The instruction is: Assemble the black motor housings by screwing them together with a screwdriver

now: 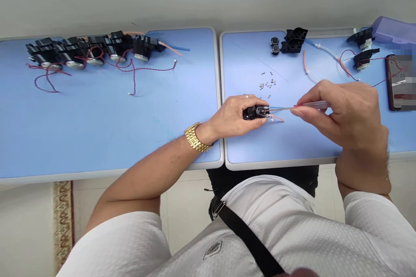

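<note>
My left hand [235, 114] is closed around a small black pump-like unit [250, 113], holding it against the blue table. A blue tube and a short orange tube [277, 118] stick out of the unit's right side. In my right hand [344, 112] is a screwdriver [312, 105] with a clear handle, gripped between thumb and fingers. Its thin shaft points left, and the tip meets the round end of the black unit. Several small screws [268, 84] lie loose on the table just beyond my left hand.
Several assembled black units [94, 49] with red twisted wires line the left table's back. On the right table stand black housings [294, 40], round metal-faced parts [274, 46], loose tubes [328, 51], more black parts [364, 47], a phone [395, 84] and a purple case [394, 30]. A gap separates the tables.
</note>
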### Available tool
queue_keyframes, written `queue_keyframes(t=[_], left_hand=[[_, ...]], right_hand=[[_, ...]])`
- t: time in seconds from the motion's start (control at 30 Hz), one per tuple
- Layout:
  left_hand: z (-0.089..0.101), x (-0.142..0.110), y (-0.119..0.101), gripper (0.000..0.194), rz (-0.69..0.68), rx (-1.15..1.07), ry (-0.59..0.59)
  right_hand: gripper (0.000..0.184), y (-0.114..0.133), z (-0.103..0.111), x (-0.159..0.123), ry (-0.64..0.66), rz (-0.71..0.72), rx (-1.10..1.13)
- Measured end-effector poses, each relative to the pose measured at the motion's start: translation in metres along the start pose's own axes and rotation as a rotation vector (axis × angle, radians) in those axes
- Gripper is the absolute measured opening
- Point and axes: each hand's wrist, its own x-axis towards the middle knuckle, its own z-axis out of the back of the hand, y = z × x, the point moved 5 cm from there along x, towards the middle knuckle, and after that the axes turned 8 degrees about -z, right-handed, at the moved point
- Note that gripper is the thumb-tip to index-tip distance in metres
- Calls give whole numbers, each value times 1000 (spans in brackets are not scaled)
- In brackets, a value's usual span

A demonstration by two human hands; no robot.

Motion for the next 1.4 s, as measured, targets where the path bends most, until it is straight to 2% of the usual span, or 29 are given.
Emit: queue_keyframes(t=[0.1, 0.27, 0.37, 0.47, 0.6, 0.67, 0.77, 0.87, 1.0, 1.13, 1.2, 1.27, 1.4], left_hand=[[0, 0, 0, 37, 16, 3, 5], [1, 1, -2, 35, 11, -6, 16], [1, 1, -2, 36, 17, 4, 20], [1, 1, -1, 37, 15, 7, 17], [0, 1, -1, 37, 10, 3, 16], [1, 1, -1, 37, 5, 3, 21], [0, 1, -2, 37, 14, 12, 36], [1, 1, -1, 36, 23, 19, 34], [1, 1, 0, 36, 21, 24, 32], [1, 0, 0, 36, 6, 21, 28], [1, 0, 0, 36, -5, 18, 25], [1, 1, -1, 36, 0, 19, 32], [1, 1, -2, 36, 24, 28, 42]], right_hand=[[42, -2, -2, -1, -18, -30, -27], [5, 6, 0, 3, 69, -10, 146], [11, 8, 2, 3, 64, -9, 185], [6, 4, 2, 1, -8, -14, 136], [29, -5, -1, -1, -69, -32, 42], [34, -9, -2, 0, -58, -65, 35], [24, -10, -3, 1, 22, -114, 96], [12, -4, -1, 2, 92, -93, 178], [4, -2, 1, 1, 66, -64, 137], [31, -7, -1, 0, -44, -24, 11], [40, -8, -1, 0, -83, -3, -3], [35, -8, -2, 1, -64, -13, 20], [18, -4, -4, 3, 80, -43, 131]])
